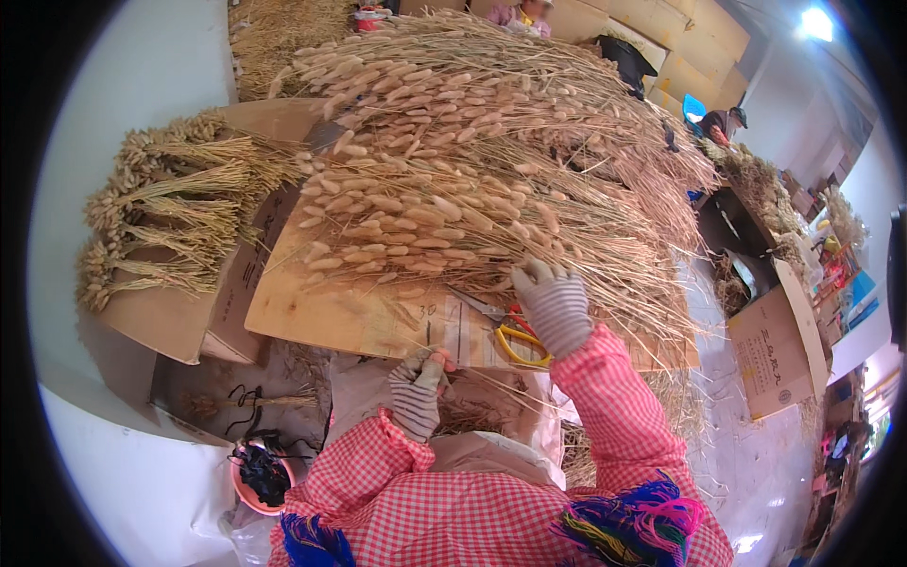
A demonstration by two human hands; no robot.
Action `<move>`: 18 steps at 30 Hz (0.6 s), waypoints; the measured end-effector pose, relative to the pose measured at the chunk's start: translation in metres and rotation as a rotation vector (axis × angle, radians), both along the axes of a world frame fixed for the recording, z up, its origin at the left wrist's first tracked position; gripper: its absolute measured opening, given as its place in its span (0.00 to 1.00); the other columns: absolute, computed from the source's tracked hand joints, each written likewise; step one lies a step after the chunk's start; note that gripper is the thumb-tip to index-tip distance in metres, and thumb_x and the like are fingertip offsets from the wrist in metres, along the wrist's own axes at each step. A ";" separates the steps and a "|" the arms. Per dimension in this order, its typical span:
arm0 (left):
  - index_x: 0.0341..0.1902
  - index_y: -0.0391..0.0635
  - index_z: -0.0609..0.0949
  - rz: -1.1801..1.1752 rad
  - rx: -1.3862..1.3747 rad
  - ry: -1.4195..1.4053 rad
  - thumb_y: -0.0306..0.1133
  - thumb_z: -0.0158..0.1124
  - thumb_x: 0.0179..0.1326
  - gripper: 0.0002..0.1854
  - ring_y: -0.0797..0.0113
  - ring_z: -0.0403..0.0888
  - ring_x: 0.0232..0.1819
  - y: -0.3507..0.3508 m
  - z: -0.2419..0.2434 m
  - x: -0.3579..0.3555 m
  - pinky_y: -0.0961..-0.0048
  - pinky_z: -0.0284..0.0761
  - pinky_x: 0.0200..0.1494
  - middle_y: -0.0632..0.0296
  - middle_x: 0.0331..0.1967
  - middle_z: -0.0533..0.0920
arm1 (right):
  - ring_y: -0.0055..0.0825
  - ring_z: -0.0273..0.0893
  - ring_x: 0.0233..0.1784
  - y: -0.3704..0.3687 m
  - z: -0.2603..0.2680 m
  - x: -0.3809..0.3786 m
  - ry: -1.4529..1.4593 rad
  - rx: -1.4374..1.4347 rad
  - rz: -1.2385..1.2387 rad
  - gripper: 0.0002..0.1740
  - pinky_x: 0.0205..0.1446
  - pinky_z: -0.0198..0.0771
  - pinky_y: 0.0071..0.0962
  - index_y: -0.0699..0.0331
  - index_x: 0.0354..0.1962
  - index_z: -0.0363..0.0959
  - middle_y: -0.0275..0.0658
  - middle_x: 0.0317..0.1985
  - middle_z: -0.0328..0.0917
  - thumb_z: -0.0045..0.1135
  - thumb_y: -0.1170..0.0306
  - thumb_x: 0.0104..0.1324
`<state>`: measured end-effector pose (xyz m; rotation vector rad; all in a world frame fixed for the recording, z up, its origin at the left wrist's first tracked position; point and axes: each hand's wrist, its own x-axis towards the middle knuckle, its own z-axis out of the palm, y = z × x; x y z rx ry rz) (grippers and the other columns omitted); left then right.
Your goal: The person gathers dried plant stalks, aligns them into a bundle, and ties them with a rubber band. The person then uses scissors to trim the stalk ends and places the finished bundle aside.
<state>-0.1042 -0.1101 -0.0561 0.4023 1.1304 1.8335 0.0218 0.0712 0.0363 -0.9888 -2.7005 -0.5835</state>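
Note:
My left hand, in a striped glove with bare fingertips, is closed around a few thin dried grass stems at the table's near edge. My right hand, gloved alike, reaches onto the near side of a large heap of dried bunny-tail grass; its fingertips touch the stems, and whether they grip any cannot be told. Scissors with red and yellow handles lie beside my right hand on the wooden board, which bears marked lines.
Tied grass bundles lie on a cardboard box at the left. A pink bucket holding black strips stands low left. Another carton is at the right. Two people work farther back.

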 end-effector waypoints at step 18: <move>0.40 0.43 0.80 -0.024 0.165 -0.132 0.39 0.61 0.65 0.11 0.81 0.69 0.18 0.051 -0.004 0.017 0.81 0.62 0.19 0.67 0.27 0.79 | 0.35 0.75 0.47 -0.049 -0.011 -0.038 0.791 -1.058 0.449 0.10 0.51 0.69 0.29 0.71 0.36 0.78 0.46 0.44 0.76 0.59 0.76 0.55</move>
